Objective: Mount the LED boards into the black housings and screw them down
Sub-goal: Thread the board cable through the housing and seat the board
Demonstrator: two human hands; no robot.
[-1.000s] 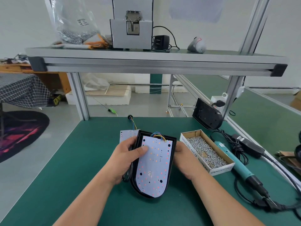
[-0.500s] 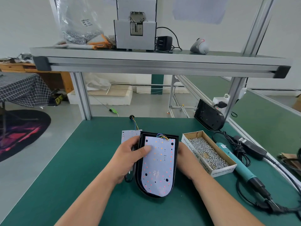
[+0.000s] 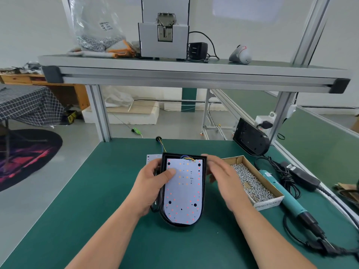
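The LED board lies in the black housing at mid-counter, left hand fingers clamped on the housing's left edge, right hand fingers apart alongside; the board appears thin and fragile, best handled by its edges.

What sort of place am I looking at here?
Probably a small electronics assembly workstation: a green-matted bench, an open box of screws beside an electric screwdriver, and an LED board seated in a black housing.

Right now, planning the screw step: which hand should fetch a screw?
Right. The right hand hovers free beside the screw box; the left hand grips the housing, thumb on the board.
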